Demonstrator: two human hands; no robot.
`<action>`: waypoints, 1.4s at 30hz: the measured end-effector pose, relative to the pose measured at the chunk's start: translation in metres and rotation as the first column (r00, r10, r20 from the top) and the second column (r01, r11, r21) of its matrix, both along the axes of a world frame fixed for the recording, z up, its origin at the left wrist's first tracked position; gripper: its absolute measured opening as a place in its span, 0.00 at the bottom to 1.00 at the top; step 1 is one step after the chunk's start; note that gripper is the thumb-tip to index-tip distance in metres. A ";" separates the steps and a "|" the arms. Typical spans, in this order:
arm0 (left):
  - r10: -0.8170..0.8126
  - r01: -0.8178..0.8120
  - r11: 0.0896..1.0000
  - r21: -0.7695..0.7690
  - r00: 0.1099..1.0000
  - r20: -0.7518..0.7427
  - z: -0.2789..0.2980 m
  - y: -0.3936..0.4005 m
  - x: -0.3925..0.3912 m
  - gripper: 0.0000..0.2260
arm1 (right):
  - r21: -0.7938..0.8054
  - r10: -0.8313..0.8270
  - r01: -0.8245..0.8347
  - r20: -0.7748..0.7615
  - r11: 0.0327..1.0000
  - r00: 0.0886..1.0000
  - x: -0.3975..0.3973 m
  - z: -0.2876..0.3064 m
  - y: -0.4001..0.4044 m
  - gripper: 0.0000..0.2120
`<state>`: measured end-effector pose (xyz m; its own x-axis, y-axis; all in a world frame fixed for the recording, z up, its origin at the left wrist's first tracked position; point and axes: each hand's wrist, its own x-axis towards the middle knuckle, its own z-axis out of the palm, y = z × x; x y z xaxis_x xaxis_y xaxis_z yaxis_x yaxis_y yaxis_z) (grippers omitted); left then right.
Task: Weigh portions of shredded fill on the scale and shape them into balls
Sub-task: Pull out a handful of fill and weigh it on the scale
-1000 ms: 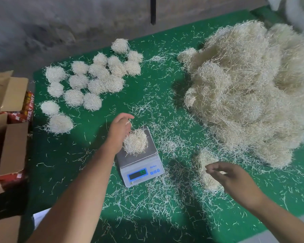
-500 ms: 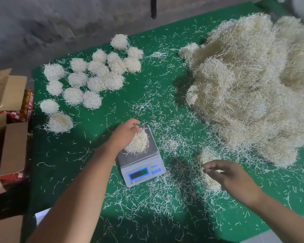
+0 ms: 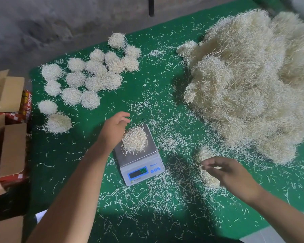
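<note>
Weighing a clump of fill on the scale

Our left hand (image 3: 115,128) hovers loosely open beside the clump (image 3: 134,139) sitting on the scale (image 3: 139,155); our right hand (image 3: 230,174) hangs relaxed, fingers spread, over a small tuft (image 3: 204,153) near the big pile (image 3: 249,81).

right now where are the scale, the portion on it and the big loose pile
scale (image 3: 128,171): head view, white front panel beside the display
portion (image 3: 135,140): head view, middle of the clump
big loose pile (image 3: 249,81): head view, centre of the heap
</note>
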<state>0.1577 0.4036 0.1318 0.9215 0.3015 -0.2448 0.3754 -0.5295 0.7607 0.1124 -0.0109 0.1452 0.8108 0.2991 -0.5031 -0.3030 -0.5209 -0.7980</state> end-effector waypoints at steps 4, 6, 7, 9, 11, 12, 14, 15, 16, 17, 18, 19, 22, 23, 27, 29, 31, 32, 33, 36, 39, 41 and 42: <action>-0.053 0.053 0.996 0.068 0.999 -0.007 -0.002 0.002 -0.011 0.14 | 0.000 -0.002 0.002 0.008 1.000 1.000 0.000 0.002 0.000 0.04; -0.069 0.070 0.995 0.071 0.998 -0.014 -0.003 0.002 -0.017 0.13 | 0.000 -0.001 0.001 0.006 1.000 1.000 -0.001 0.002 0.002 0.04; -0.064 0.065 0.995 0.071 0.998 -0.012 -0.004 0.002 -0.021 0.13 | -0.003 0.003 -0.003 0.007 1.000 1.000 -0.002 0.003 0.002 0.05; -0.037 0.037 0.997 0.067 0.999 0.001 -0.006 0.003 -0.027 0.13 | -0.001 0.007 -0.007 0.005 1.000 1.000 -0.003 0.003 0.004 0.05; -0.019 0.018 0.998 0.061 1.000 0.016 -0.007 0.005 -0.034 0.13 | -0.002 0.016 -0.016 0.006 1.000 1.000 -0.006 0.004 0.004 0.05; -0.014 0.013 0.998 0.063 1.000 0.021 -0.007 0.006 -0.038 0.13 | -0.005 0.023 -0.023 0.008 1.000 1.000 -0.007 0.005 0.005 0.05; 0.001 -0.003 0.998 0.064 1.000 0.031 -0.008 0.008 -0.043 0.13 | -0.015 0.033 -0.032 0.012 0.999 0.999 -0.010 0.004 0.005 0.05; 0.010 -0.012 0.998 0.068 0.999 0.035 -0.008 0.010 -0.045 0.13 | -0.018 0.032 -0.032 0.012 0.999 0.999 -0.011 0.004 0.006 0.05; 0.015 -0.018 0.997 0.075 0.999 0.038 -0.008 0.011 -0.047 0.13 | -0.021 0.029 -0.029 0.012 0.999 1.000 -0.012 0.003 0.006 0.05; 0.018 -0.022 0.997 0.078 0.999 0.042 -0.008 0.012 -0.049 0.13 | -0.028 0.027 -0.027 0.014 0.999 1.000 -0.014 0.002 0.005 0.04; 0.023 -0.026 0.997 0.074 0.999 0.047 -0.008 0.012 -0.050 0.13 | -0.040 0.026 -0.025 0.020 0.999 0.999 -0.015 0.000 0.005 0.04; 0.029 -0.032 0.997 0.066 0.998 0.054 -0.008 0.012 -0.052 0.13 | -0.060 0.025 -0.023 0.033 0.998 0.999 -0.016 -0.002 0.004 0.04; 0.042 -0.046 0.997 0.062 0.997 0.070 -0.010 0.007 -0.056 0.13 | -0.139 -0.001 0.011 0.070 0.990 0.998 -0.013 -0.013 0.001 0.03; 0.041 -0.045 0.997 0.063 0.997 0.072 -0.012 0.004 -0.057 0.13 | -0.174 -0.011 0.025 0.080 0.984 0.997 -0.010 -0.017 0.000 0.03; 0.053 -0.056 0.998 0.038 0.996 0.067 -0.017 -0.006 -0.066 0.13 | -0.242 0.007 0.016 0.091 0.970 0.996 0.004 -0.023 -0.004 0.05; 0.098 -0.101 0.994 0.033 0.991 0.087 -0.019 -0.009 -0.071 0.13 | -0.243 0.022 0.003 0.102 0.970 0.995 0.005 -0.026 -0.004 0.04; 0.174 -0.178 0.983 0.035 0.980 0.094 -0.021 -0.009 -0.077 0.12 | -0.237 0.031 -0.002 0.120 0.972 0.992 0.004 -0.031 -0.004 0.04; 0.211 -0.215 0.976 0.043 0.974 0.087 -0.023 -0.009 -0.080 0.12 | -0.233 0.029 0.002 0.127 0.973 0.992 0.002 -0.033 -0.004 0.04; 0.242 -0.247 0.967 0.058 0.967 0.080 -0.024 -0.008 -0.083 0.11 | -0.230 0.024 0.006 0.129 0.973 0.991 0.001 -0.036 -0.003 0.04; 0.301 -0.306 0.947 0.103 0.952 0.061 -0.026 -0.004 -0.089 0.09 | -0.223 0.017 0.007 0.104 0.975 0.994 -0.006 -0.043 -0.004 0.04; 0.325 -0.329 0.929 0.171 0.944 0.053 -0.030 0.002 -0.090 0.09 | -0.229 0.046 -0.024 0.089 0.973 0.995 -0.009 -0.045 -0.006 0.04; 0.341 -0.344 0.918 0.198 0.939 0.049 -0.031 0.005 -0.089 0.08 | -0.232 0.058 -0.036 0.088 0.972 0.994 -0.011 -0.046 -0.009 0.05; 0.347 -0.349 0.915 0.200 0.937 0.049 -0.032 0.006 -0.089 0.08 | -0.234 0.062 -0.039 0.089 0.971 0.994 -0.011 -0.047 -0.009 0.06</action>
<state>0.0687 0.4093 0.1003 0.7518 0.6456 -0.1342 0.5552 -0.5100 0.6569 0.1018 -0.0204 0.0982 0.8450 0.2253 -0.4850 -0.2002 -0.7077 -0.6776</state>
